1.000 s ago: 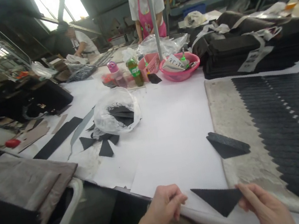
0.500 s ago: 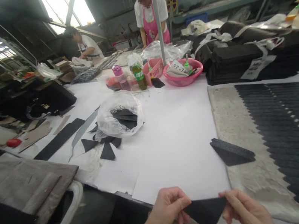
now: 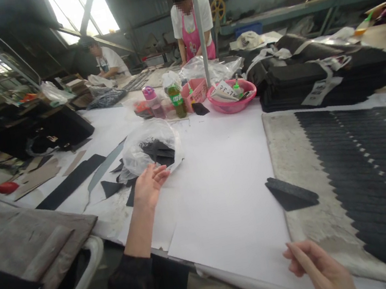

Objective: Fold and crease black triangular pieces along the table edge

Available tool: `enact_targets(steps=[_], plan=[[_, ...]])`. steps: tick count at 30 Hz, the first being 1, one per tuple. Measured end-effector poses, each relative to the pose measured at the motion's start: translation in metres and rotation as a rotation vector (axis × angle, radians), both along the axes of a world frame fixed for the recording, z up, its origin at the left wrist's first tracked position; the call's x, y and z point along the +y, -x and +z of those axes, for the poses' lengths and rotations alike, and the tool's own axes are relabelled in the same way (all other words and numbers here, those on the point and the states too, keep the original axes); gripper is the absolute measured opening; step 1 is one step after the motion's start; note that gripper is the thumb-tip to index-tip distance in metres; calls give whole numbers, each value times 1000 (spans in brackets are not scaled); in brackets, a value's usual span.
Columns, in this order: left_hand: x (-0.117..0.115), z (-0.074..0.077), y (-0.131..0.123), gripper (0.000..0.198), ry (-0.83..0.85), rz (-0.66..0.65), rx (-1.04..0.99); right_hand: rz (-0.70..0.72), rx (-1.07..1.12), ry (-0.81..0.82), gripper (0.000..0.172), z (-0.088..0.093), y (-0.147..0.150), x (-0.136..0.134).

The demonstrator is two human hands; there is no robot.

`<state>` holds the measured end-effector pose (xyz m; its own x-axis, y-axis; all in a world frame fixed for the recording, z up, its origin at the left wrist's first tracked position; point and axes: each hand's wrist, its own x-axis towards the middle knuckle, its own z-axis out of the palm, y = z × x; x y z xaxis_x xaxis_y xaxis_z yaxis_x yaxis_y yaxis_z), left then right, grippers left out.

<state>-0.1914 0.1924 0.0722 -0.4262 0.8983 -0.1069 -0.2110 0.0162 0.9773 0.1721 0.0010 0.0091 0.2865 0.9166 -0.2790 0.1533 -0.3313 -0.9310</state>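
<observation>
My left hand reaches out over the white paper, fingers apart, onto the loose black triangular pieces beside a clear plastic bag that holds more black pieces. It covers one of those pieces, and I cannot tell if it grips it. My right hand rests low at the near table edge, fingers loosely apart with nothing seen in it. A small stack of black triangles lies on the grey board, above my right hand.
Rows of overlapped black pieces cover the board at right, with bundled black material behind. A pink bowl, green bottle, pink basket and a pole stand at the back. Two people work beyond. A black strip lies left.
Both hands held one black triangle at the near edge. Now my left hand has let go and stretched forward to the loose pieces by the bag; that triangle is out of sight.
</observation>
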Motion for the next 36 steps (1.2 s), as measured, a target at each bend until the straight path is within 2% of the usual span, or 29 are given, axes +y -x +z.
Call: enact_targets(steps=[2, 5, 7, 8, 11, 14, 19, 22, 25, 28, 30, 32, 34, 36], plan=[[-13, -15, -12, 40, 19, 3, -8, 27, -117, -21, 34, 0, -4, 1], [-60, -45, -49, 45, 54, -28, 63, 146, -429, -152, 27, 1, -20, 19], [-95, -62, -75, 39, 72, -144, 417, 218, -685, -262, 23, 3, -33, 43], [-111, -70, -87, 35, 54, -223, 562, 203, -808, -291, 22, 4, -39, 57], [-141, -87, -117, 20, -156, -432, 826, 172, -1088, -195, 23, 4, -49, 99], [-151, -97, -133, 16, -342, -499, 1003, 211, -1158, -103, 19, 1, -50, 126], [-150, -101, -139, 17, -406, -509, 1175, 217, -1089, -73, 15, 1, -52, 138], [-150, -101, -140, 17, -422, -489, 1190, 221, -986, -74, 13, 9, -58, 137], [-149, -102, -139, 17, -433, -480, 1187, 271, -827, -93, 3, 19, -63, 132], [-150, -106, -139, 16, -421, -472, 1146, 328, -670, -113, 7, 28, -65, 120], [-151, -106, -142, 15, -407, -467, 1060, 370, -526, -110, 11, 33, -64, 109], [-154, -100, -152, 16, -357, -496, 913, 396, -282, -78, 14, 38, -61, 97], [-156, -90, -167, 21, -231, -585, 712, 398, -23, -21, 18, 42, -57, 84], [-157, -80, -183, 37, -50, -712, 445, 396, 126, 41, 21, 43, -51, 72]])
